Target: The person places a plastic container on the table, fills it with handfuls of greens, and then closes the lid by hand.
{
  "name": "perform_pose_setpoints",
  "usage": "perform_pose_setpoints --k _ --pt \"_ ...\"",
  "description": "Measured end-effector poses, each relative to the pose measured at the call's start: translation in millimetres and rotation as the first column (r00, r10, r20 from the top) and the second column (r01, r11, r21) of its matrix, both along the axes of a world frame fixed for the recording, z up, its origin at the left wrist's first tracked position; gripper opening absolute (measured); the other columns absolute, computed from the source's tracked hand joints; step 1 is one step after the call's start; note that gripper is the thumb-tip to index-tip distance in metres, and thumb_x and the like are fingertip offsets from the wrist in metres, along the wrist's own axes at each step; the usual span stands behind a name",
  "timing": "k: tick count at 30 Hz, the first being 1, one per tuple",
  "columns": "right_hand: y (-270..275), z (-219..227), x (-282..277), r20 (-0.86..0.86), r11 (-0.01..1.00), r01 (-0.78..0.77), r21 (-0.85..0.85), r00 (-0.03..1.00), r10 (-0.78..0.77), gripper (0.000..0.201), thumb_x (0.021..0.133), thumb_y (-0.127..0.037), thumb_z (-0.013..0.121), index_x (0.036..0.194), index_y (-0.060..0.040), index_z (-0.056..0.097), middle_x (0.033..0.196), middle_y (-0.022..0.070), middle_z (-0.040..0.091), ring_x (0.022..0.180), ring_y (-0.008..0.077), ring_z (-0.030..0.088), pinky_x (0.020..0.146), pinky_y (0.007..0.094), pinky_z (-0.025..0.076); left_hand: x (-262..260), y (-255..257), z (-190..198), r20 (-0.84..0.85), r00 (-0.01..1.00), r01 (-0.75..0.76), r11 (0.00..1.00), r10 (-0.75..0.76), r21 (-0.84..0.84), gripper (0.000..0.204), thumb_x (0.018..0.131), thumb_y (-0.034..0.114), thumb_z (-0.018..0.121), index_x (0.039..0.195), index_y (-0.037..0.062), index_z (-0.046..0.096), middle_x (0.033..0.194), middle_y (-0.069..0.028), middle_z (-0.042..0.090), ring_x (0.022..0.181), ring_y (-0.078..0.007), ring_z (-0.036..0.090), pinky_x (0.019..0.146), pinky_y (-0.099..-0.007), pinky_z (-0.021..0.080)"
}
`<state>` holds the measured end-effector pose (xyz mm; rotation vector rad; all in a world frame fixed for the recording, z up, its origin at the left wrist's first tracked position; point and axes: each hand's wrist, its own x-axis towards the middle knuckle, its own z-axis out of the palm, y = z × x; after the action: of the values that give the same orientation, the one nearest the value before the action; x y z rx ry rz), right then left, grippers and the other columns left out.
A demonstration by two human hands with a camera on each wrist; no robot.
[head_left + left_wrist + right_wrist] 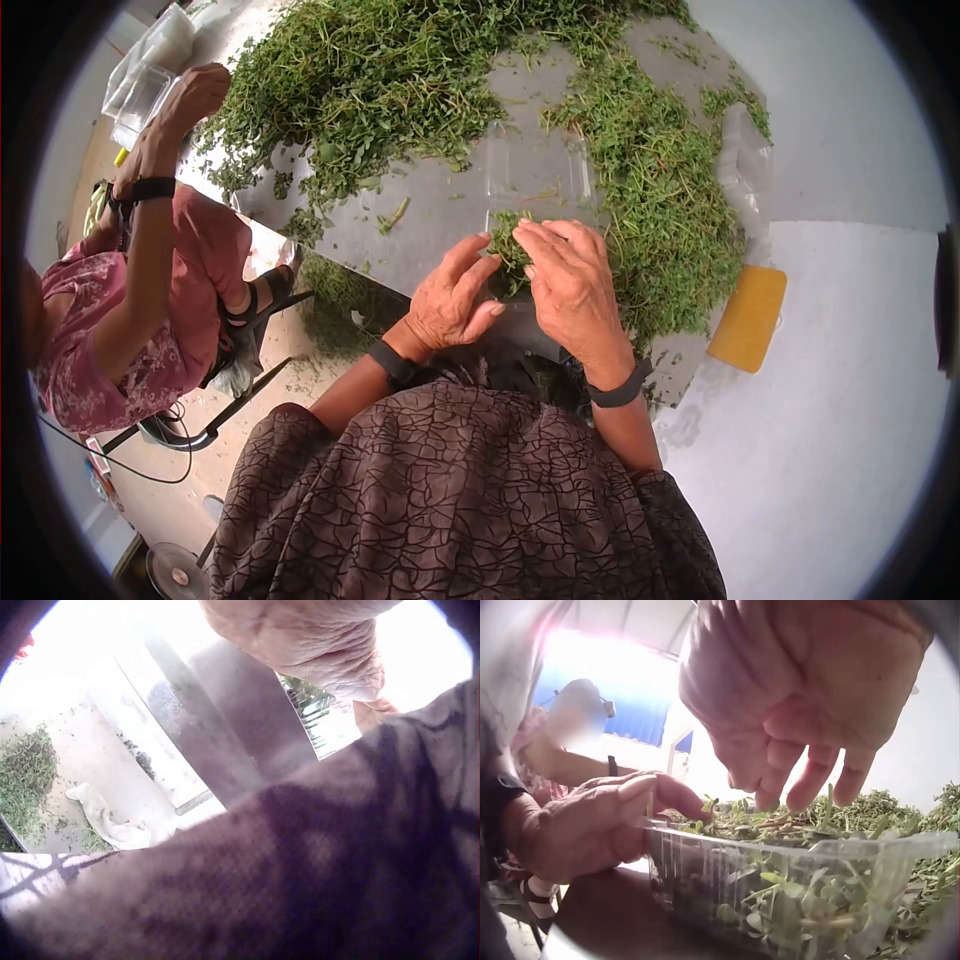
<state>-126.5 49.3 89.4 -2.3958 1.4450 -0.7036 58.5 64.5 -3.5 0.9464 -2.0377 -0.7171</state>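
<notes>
A clear plastic box [686, 859] filled with leafy green stems [795, 896] sits at the table's near edge, between both hands. From above, my right hand [572, 290] reaches over the box; its fingertips [802, 796] touch the greens on top. My left hand [450, 295] is at the box's left side, its fingers [676, 796] extended at the rim and the thumb held apart. Behind the box, a clear plastic lid [540, 165] lies flat on the metal table [415, 205]. In the left wrist view, sleeve cloth covers much of the scene.
Large heaps of greens [370, 80] cover the table's far side, and another pile [665, 190] lies at the right. A yellow cloth-like piece [748, 318] is by the right edge. At left, a seated person [130, 300] extends an arm near stacked clear boxes [150, 75].
</notes>
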Motion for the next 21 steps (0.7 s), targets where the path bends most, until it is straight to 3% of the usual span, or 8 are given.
perform_pose_setpoints --k 4,6,9,13,21 --pt "-2 -12 6 0.018 0.999 0.005 0.044 1.000 -0.005 0.032 0.076 0.000 0.059 0.108 -0.0005 0.062 0.113 0.0100 0.062 0.107 0.0286 0.052 0.101 0.0462 0.034 0 -1 -1 0.025 1.000 -0.007 0.998 0.009 -0.059 0.053 0.084 0.032 0.059 0.123 -0.0002 0.046 0.131 -0.0237 0.040 0.109 -0.0391 0.052 0.088 -0.0410 0.048" --pt "-3 -15 7 -0.172 0.996 -0.068 0.061 0.982 0.077 0.031 0.076 0.000 0.057 0.107 -0.0003 0.062 0.114 0.0099 0.062 0.107 0.0284 0.052 0.103 0.0476 0.032 0 0 -1 0.001 1.000 -0.009 1.000 0.009 -0.020 0.053 0.084 0.032 0.059 0.123 -0.0001 0.046 0.130 -0.0242 0.041 0.113 -0.0407 0.050 0.090 -0.0419 0.046" --pt "-3 -16 8 -0.174 0.995 -0.068 0.068 0.982 0.079 0.029 0.076 -0.001 0.056 0.105 -0.0004 0.063 0.114 0.0093 0.062 0.107 0.0281 0.052 0.105 0.0483 0.029 -1 -3 2 0.006 1.000 -0.026 0.993 0.027 -0.119 0.057 0.078 0.026 0.064 0.124 -0.0008 0.045 0.128 -0.0246 0.044 0.110 -0.0389 0.052 0.091 -0.0410 0.047" --pt "-4 -9 2 -0.141 0.995 -0.067 0.071 0.987 0.077 0.029 0.076 0.000 0.056 0.104 -0.0013 0.064 0.117 0.0080 0.061 0.106 0.0272 0.052 0.104 0.0476 0.031 -1 -2 2 0.006 1.000 -0.014 0.998 0.014 -0.068 0.057 0.079 0.026 0.064 0.124 -0.0012 0.045 0.129 -0.0248 0.045 0.113 -0.0398 0.050 0.094 -0.0413 0.046" --pt "5 9 -20 -0.034 0.993 0.116 -0.012 0.993 -0.116 0.032 0.074 0.003 0.058 0.105 -0.0020 0.064 0.114 0.0085 0.063 0.103 0.0258 0.055 0.100 0.0452 0.036 0 -2 2 -0.001 1.000 -0.014 0.998 0.014 -0.054 0.051 0.084 0.029 0.058 0.125 -0.0005 0.046 0.133 -0.0233 0.042 0.113 -0.0396 0.051 0.090 -0.0418 0.047"
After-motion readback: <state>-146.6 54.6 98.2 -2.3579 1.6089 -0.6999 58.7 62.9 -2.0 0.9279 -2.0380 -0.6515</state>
